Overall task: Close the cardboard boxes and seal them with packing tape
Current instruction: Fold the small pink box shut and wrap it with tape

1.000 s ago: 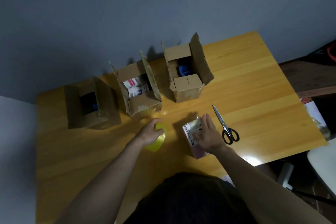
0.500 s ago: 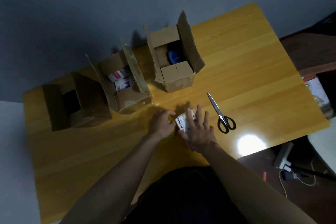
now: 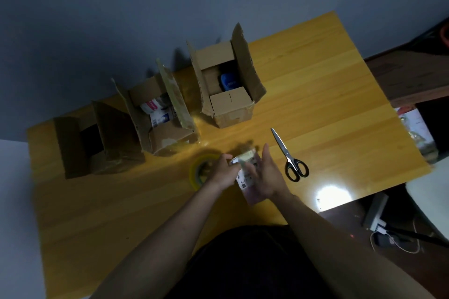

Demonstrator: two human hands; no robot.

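Observation:
A small labelled cardboard box (image 3: pixel 245 178) lies on the wooden table (image 3: pixel 328 109) in front of me, between both hands. My left hand (image 3: pixel 222 171) grips its left top edge with curled fingers. My right hand (image 3: pixel 268 173) presses flat against its right side, fingers straight. A yellow roll of packing tape (image 3: pixel 194 178) lies on the table just left of my left hand, untouched. Three larger cardboard boxes stand open at the back: a dark left one (image 3: pixel 97 145), a middle one (image 3: pixel 170 136) with packets inside, and a right one (image 3: pixel 230 105) holding a blue item.
Black-handled scissors (image 3: pixel 290 160) lie shut on the table, right of my right hand. Beyond the table's right edge are a power strip with cables (image 3: pixel 376 216) on the floor and a pale seat (image 3: pixel 427 199). A grey wall runs behind the boxes.
My left hand has left the tape roll and moved right onto the small box; the roll now lies uncovered beside it. My right hand stays on the box.

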